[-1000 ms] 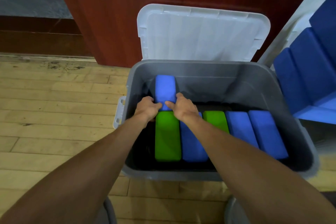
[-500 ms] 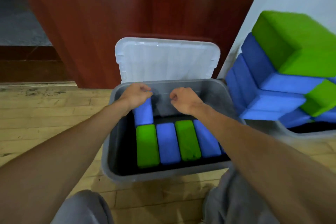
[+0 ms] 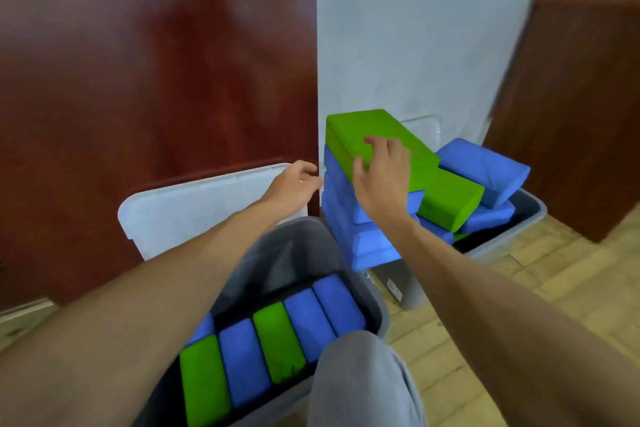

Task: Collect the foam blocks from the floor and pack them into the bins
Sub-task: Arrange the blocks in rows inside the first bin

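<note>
**Right hand on the top green block, left hand idle beside the stack**

The right hand (image 3: pixel 381 177) lies on the top green foam block (image 3: pixel 349 132), just right of the picture's centre. Its fingers are spread and only slightly bent over the upper face, and the thumb sits at the near edge. It does not wrap the block. The left hand (image 3: pixel 294 184) hangs in the air at the block's 9 o'clock, close to the stack. Its fingers are loosely curled and it holds nothing.

That green block crowns a stack of blue foam blocks (image 3: pixel 370 243) heaped in the far bin (image 3: pixel 512 232), which stands at 3 o'clock. A second green block (image 3: pixel 450 204) lies tilted at the top block's 4 o'clock, and a blue block (image 3: pixel 485 166) lies slanted behind it. The heap rises well above the bin's rim.

The near grey bin (image 3: pixel 294 246) is at 6 o'clock, between the forearms. Its white lid (image 3: pixel 194 208) stands open at 9 o'clock against a red-brown door (image 3: pixel 156 62). On its floor five blocks lie side by side, touching: green (image 3: pixel 204 381), blue (image 3: pixel 244 360), green (image 3: pixel 278 343), blue (image 3: pixel 308 326), blue (image 3: pixel 339 305). One more blue block (image 3: pixel 204 328) shows behind the row's left end, partly hidden by the left forearm.

A knee in grey trousers (image 3: pixel 360 381) covers the bin's near right corner. The wooden floor (image 3: pixel 485 305) shows at 4 o'clock, a pale wall (image 3: pixel 433 28) at 1 o'clock, and a brown board (image 3: pixel 571 107) leaning on it at 2 o'clock.
</note>
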